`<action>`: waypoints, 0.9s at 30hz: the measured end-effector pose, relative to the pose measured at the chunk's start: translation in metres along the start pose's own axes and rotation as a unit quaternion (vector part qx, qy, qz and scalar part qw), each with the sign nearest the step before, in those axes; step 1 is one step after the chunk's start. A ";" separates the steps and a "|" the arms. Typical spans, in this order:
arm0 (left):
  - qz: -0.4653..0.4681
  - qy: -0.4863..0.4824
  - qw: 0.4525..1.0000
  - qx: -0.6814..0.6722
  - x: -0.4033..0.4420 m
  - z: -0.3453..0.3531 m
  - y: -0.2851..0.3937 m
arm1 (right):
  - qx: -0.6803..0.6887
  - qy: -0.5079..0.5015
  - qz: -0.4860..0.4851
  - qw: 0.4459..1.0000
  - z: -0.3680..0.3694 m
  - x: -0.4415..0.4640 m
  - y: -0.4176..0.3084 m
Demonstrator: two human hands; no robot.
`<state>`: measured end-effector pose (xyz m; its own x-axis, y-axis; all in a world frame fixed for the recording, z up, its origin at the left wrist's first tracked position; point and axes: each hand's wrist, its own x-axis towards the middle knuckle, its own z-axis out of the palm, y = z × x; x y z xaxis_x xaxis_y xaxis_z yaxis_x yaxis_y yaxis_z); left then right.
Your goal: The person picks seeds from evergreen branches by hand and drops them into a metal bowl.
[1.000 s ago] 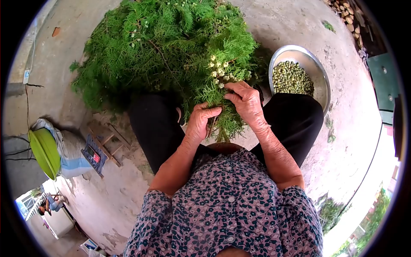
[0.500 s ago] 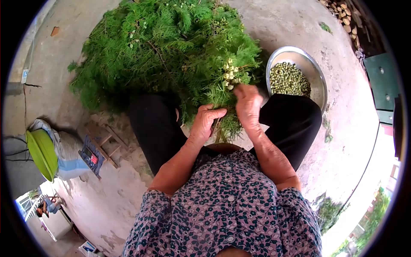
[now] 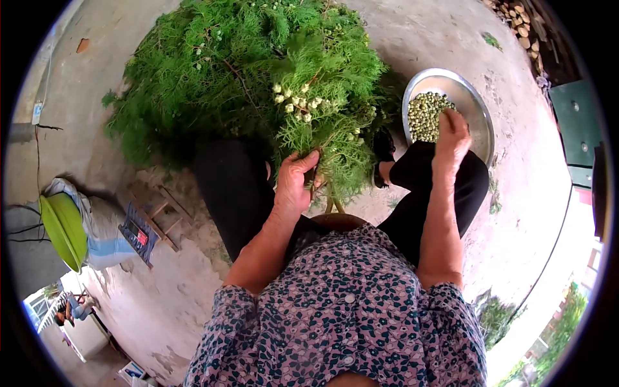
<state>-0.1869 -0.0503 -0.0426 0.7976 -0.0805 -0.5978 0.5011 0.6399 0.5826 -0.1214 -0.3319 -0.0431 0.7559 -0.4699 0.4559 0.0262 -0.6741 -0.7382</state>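
Observation:
My left hand (image 3: 295, 183) is closed round the stem of a green leafy branch (image 3: 342, 151) in front of my lap. Pale green cones (image 3: 302, 103) sit in a cluster on the foliage above that hand. Over the near part of a metal bowl (image 3: 480, 119) at the right, my right hand (image 3: 454, 137) has its fingers bent and pressed together; whatever they may hold is hidden. Many small round green cones (image 3: 425, 116) lie in the bowl. A large heap of green branches (image 3: 213, 84) spreads across the ground beyond my knees.
At the left are a lime-green basin (image 3: 63, 226), a pale sack (image 3: 106, 235), and a small wooden stool (image 3: 158, 222) beside a calculator-like device (image 3: 137, 233). Chopped wood (image 3: 519, 26) is stacked at the upper right, near a green cabinet (image 3: 576, 122). A person (image 3: 78, 309) shows far off at the lower left.
My right hand has moved from the branch rightward to over the bowl. My left hand keeps hold of the branch and has shifted slightly left; the pale cones there now appear farther left.

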 end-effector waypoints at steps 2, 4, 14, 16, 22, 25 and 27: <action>0.012 0.004 0.999 -0.035 0.002 0.001 -0.001 | 0.251 -0.174 0.156 0.939 0.009 -0.029 -0.036; 0.006 0.017 0.999 -0.027 0.005 0.003 -0.001 | 0.197 -0.300 0.052 0.932 0.018 -0.050 -0.062; -0.010 0.018 1.000 0.007 0.005 0.007 -0.001 | 0.203 -0.518 0.071 0.828 0.044 -0.078 -0.082; -0.015 -0.007 1.000 0.013 0.007 0.003 -0.004 | 0.226 -0.501 0.083 0.832 0.046 -0.082 -0.083; -0.052 -0.037 0.998 -0.026 0.005 0.005 -0.005 | 0.373 -0.486 0.338 0.715 0.048 -0.087 -0.076; -0.043 -0.010 0.999 -0.012 0.008 0.004 -0.005 | 0.406 -0.400 0.326 0.754 0.046 -0.082 -0.070; -0.029 -0.035 0.998 -0.046 0.010 -0.001 -0.004 | 0.398 -0.359 0.270 0.800 0.043 -0.067 -0.062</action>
<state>-0.1814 -0.0532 -0.0513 0.7908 -0.1705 -0.5878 0.5174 0.6994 0.4932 -0.1454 -0.2338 -0.0496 0.9712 0.0712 -0.2273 -0.2376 0.2280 -0.9442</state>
